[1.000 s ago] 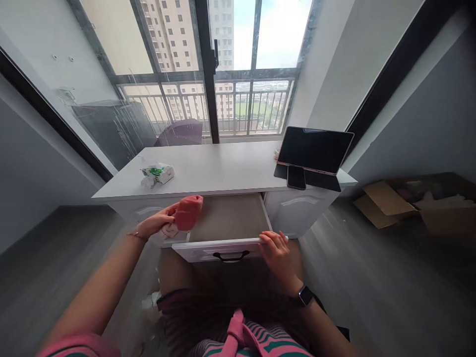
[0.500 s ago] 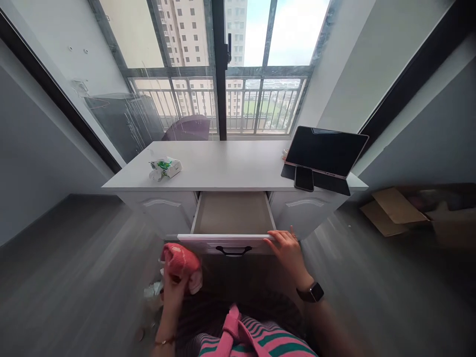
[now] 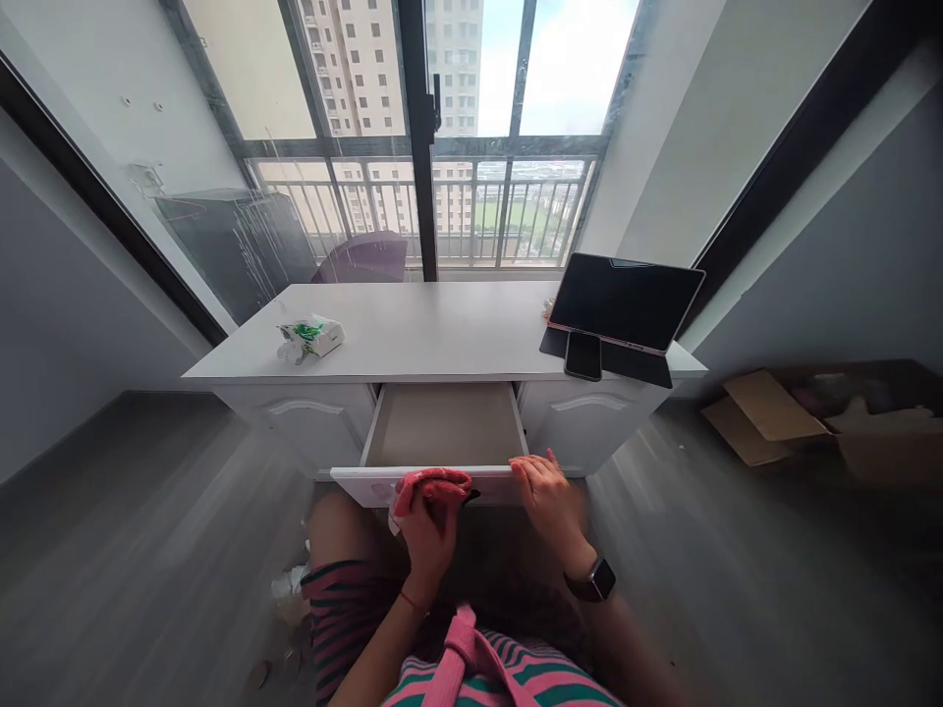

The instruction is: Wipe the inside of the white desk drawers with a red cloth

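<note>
My left hand is closed around a bunched red cloth, which is against or just in front of the drawer front and covers most of its dark handle. The drawer is pulled out of the white desk, and its beige bottom shows bare. Over the right end of the drawer's top edge, the fingers of my right hand are hooked, the thumb side partly hidden. A dark smartwatch is on my right wrist.
On the desk are a tissue pack at left, and a tablet on a dark stand with a phone at right. An open cardboard box sits on the floor at right. Crumpled whitish litter lies by my left leg.
My left hand has carried the red cloth rightward from beside the drawer to the middle of its front. The right hand stays on the drawer's edge; the view has shifted slightly.
</note>
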`<control>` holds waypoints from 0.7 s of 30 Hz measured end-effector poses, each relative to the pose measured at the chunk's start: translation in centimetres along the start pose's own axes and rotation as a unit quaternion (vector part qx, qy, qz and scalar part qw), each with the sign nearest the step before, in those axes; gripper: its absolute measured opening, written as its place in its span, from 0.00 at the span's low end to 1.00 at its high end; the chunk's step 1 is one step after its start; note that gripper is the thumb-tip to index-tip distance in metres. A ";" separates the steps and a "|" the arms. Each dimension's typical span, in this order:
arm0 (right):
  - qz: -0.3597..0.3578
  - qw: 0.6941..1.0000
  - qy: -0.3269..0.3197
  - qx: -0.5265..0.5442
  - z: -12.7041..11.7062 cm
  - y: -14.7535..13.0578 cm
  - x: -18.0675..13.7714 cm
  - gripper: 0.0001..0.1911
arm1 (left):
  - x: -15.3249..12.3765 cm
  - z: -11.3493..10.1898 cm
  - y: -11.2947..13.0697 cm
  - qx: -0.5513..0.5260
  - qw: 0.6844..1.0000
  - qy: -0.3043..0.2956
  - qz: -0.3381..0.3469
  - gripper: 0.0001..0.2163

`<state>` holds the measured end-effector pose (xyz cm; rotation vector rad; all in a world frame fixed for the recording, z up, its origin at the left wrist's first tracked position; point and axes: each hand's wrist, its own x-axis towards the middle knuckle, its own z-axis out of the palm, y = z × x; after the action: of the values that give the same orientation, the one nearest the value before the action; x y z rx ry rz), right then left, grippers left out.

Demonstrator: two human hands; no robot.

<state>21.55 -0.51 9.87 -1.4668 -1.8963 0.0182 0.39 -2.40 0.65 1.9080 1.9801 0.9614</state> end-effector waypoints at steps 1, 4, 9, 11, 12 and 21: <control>0.006 1.000 -0.002 0.007 -0.1 0.0 0.1 0.18 | -0.3 0.8 0.1 0.011 0.999 -0.008 0.035 0.26; 0.024 0.999 -0.018 0.033 -0.3 0.4 0.2 0.21 | -1.2 3.7 0.2 0.062 0.991 -0.035 0.110 0.25; 0.048 0.995 -0.039 0.072 -0.4 0.7 0.2 0.23 | -1.1 7.3 1.1 0.118 0.962 -0.065 0.238 0.14; 0.058 0.994 -0.049 0.079 -0.5 0.6 0.2 0.24 | -0.6 7.8 2.0 0.112 0.927 -0.087 0.346 0.13; 0.064 0.993 -0.053 0.082 -0.5 0.6 0.2 0.24 | -0.3 7.9 2.5 0.108 0.907 -0.106 0.394 0.13; 0.073 0.992 -0.067 0.082 -0.5 0.5 0.1 0.24 | 0.6 10.3 0.4 0.135 0.822 -0.158 0.531 0.12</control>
<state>22.22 -0.42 10.03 -1.5206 -1.8389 0.3402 6.59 1.22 -6.76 3.1414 0.7726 0.4442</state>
